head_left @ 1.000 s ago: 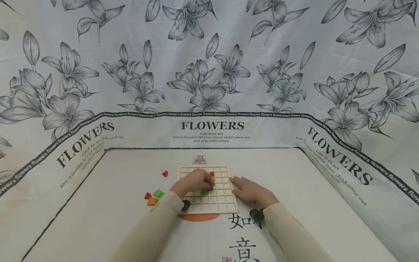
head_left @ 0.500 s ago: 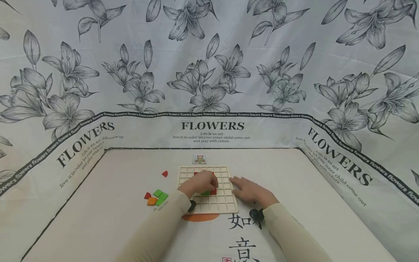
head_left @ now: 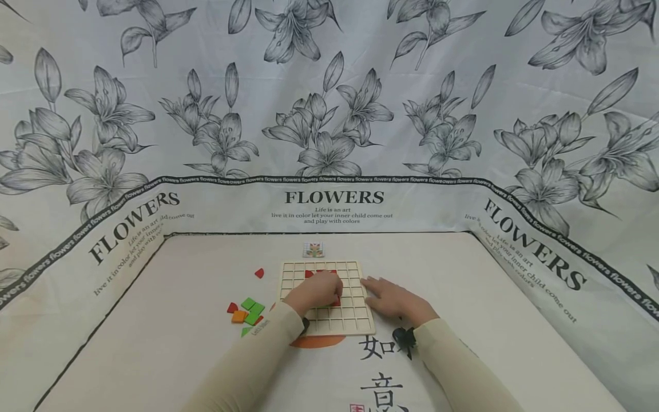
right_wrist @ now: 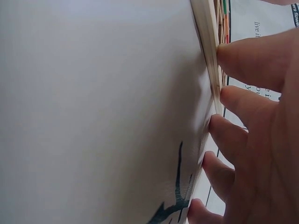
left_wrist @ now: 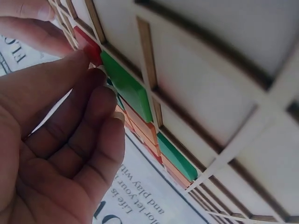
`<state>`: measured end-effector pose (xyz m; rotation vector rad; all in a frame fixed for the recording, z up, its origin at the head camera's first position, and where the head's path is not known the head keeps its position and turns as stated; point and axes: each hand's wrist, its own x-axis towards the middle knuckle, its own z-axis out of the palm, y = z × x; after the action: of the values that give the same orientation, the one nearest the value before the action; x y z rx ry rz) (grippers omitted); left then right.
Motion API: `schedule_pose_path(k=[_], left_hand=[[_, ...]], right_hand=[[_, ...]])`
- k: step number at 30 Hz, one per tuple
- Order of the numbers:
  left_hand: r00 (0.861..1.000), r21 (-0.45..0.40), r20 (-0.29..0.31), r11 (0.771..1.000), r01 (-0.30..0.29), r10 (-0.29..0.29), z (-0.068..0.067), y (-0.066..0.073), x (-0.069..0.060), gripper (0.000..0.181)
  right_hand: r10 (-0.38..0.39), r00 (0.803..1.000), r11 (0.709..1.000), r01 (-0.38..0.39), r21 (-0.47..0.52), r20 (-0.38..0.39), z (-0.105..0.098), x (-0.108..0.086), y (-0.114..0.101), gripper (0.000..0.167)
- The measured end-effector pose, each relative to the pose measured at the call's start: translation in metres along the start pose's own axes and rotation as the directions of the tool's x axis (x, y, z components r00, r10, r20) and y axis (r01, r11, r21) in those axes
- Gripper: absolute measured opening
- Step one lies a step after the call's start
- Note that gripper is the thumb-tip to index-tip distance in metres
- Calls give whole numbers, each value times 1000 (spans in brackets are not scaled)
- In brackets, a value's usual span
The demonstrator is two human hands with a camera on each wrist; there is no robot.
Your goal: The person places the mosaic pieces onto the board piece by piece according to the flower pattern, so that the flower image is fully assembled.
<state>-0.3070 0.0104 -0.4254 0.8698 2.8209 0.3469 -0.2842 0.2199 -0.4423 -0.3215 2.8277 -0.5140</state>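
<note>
In the head view, my left hand (head_left: 315,290) is over the middle of a wooden grid board (head_left: 350,327), covering part of the coloured pieces. The left wrist view shows its fingers (left_wrist: 105,100) bent towards the thumb, whose tip touches a red piece (left_wrist: 88,43) in the grid. Whether they pinch anything is hidden. A green piece (left_wrist: 126,84) lies beside the red one, with orange pieces (left_wrist: 145,128) and a darker green one (left_wrist: 177,156) further along. My right hand (head_left: 396,300), fingers spread, touches the board's right edge (right_wrist: 212,56) with its fingertips.
Left of the board lie several loose pieces: green (head_left: 249,303), orange (head_left: 239,316) and red (head_left: 233,308). Another red piece (head_left: 259,273) is further back. A small pattern card (head_left: 313,250) lies behind the board on the white cloth (head_left: 437,257).
Over the board, my left hand has shifted right, uncovering more loose pieces beside its sleeve. The red piece once at its fingertips now shows in the grid below them. My right hand stays put.
</note>
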Motion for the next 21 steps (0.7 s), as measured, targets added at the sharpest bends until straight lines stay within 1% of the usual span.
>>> schedule_pose_path(k=[5,7,11,13,15,17,19,21], left_hand=[[1000,35,-2,999,10,-10,1,2,0,15],[1000,26,-4,1000,13,-13,1,2,-2,14],[1000,2,-27,1000,0,0,0,0,-5,13],[999,-11,-48,1000,-15,15,-2,-3,-8,14],[998,-21,-52,999,-33,32,-5,-6,-11,16],[997,-22,-65,999,-37,36,-8,-10,-13,17],[998,-24,-60,999,-29,28,-11,-14,-16,17],[998,-25,-59,1000,-4,3,-14,-18,-17,16]], right_hand=[[3,1000,1000,-3,-9,5,-1,-1,-1,57],[3,1000,1000,-3,-7,7,-2,-2,-1,57],[-5,1000,1000,5,-5,5,-1,-3,0,56],[-7,1000,1000,7,-7,4,-1,-4,-1,56],[-14,1000,1000,14,-9,1,-1,-4,-1,56],[-14,1000,1000,14,-11,0,-1,-4,-1,56],[-12,1000,1000,12,-12,1,-2,-3,-1,56],[-16,1000,1000,16,-12,-1,-2,-3,-1,56]])
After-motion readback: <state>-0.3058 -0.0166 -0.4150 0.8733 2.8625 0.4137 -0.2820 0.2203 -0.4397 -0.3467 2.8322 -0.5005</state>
